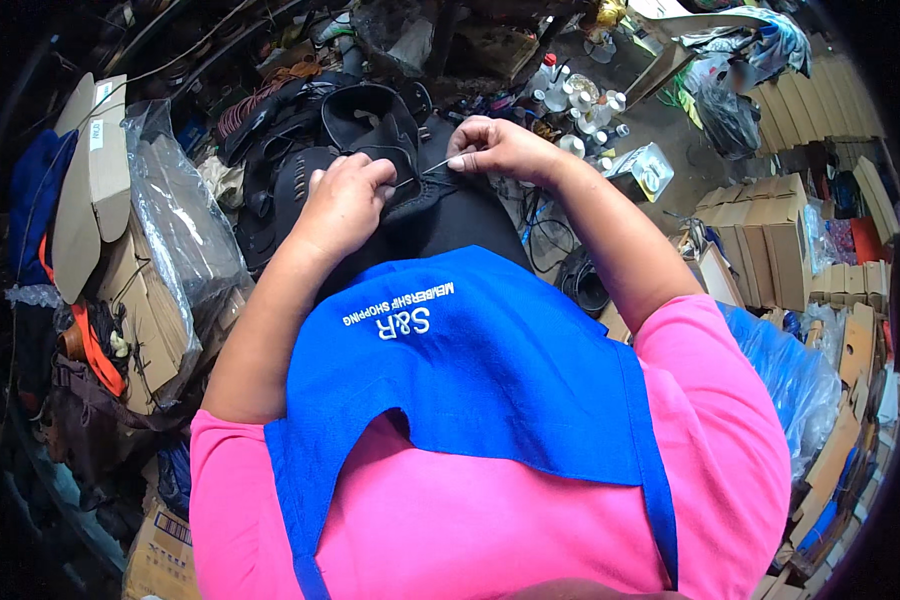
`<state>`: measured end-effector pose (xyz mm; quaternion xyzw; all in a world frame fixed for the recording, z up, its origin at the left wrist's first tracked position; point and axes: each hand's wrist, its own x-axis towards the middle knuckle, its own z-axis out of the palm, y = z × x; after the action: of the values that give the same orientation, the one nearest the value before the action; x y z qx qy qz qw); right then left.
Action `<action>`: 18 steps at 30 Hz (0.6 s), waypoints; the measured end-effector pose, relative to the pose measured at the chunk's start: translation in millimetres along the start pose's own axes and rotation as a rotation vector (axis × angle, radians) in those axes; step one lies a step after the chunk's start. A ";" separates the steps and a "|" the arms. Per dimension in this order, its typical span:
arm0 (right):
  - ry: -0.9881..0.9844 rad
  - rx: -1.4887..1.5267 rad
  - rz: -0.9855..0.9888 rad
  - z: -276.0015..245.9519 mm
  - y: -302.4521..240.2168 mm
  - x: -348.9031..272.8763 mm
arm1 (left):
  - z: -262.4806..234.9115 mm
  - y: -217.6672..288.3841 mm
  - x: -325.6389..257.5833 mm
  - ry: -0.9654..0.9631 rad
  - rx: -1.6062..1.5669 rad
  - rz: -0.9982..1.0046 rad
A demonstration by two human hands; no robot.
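On my lap lies a black piece that looks like a leather shoe upper (416, 204), its edge curved and its surface dark. A thin pale thread (425, 172) runs taut across it between my hands. My right hand (505, 150) pinches one end of the thread between thumb and forefinger, just right of the upper. At the other end, my left hand (346, 203) is closed with its fingers curled in at the upper's left side. Its fingertips are partly hidden, so whether it grips the thread, the upper or both cannot be told.
More black shoe parts (300, 178) crowd the far left of my lap. Several plastic bottles (575, 95) stand on the floor at the far right. Stacked cardboard boxes (760, 235) fill the right side. Cardboard sheets (95, 190) and clear plastic wrap (185, 225) lean at the left.
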<state>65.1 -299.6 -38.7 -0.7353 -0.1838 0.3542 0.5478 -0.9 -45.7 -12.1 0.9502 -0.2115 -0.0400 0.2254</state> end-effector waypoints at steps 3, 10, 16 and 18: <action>0.088 -0.400 -0.164 1.7 -0.2 -9.5 | 3.5 -2.0 7.4 -0.163 -0.340 -0.209; 0.247 -0.411 -0.199 -2.8 -20.9 -28.7 | 7.2 1.5 12.9 -0.110 -0.193 0.007; 0.570 -1.041 -0.413 -15.2 -20.4 -3.9 | 4.9 3.3 13.3 -0.107 -0.080 0.056; 0.389 -1.159 -0.419 -2.1 -49.5 -12.7 | 7.6 1.5 10.9 -0.066 -0.092 0.077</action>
<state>63.8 -292.9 12.0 -0.9112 -0.3823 -0.0566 0.1428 7.1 -54.6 -18.1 0.9281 -0.2530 -0.0726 0.2633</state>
